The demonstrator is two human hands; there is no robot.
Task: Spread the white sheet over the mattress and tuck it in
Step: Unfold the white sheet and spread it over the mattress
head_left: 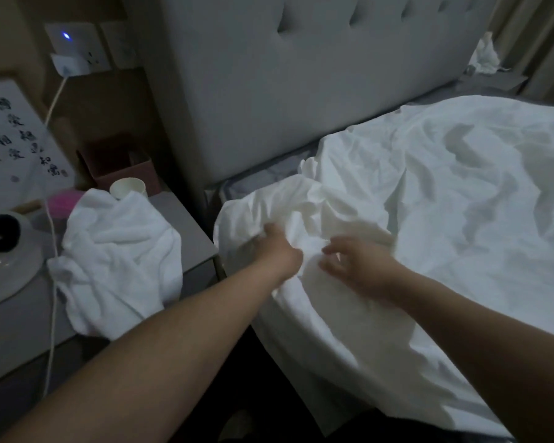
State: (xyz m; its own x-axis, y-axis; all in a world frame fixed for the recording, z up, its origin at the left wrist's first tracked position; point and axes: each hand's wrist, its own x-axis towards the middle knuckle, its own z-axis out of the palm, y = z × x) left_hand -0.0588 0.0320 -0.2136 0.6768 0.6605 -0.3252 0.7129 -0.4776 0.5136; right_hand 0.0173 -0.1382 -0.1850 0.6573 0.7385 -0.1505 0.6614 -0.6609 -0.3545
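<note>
Now the left hand (277,247) is grabbing a bunch of the sheet (429,193) at the bed corner near the headboard (301,84). Just beside it, the right hand (359,266) is hovering over the sheet with fingers loose, holding nothing. The sheet is lying crumpled on the mattress (256,174). A towel (119,257) is sitting on the counter (186,225) left of the headboard.

Sheet (429,187) plain white; headboard (269,75) grey, tufted; mattress (263,174) grey, possibly patterned.
</note>
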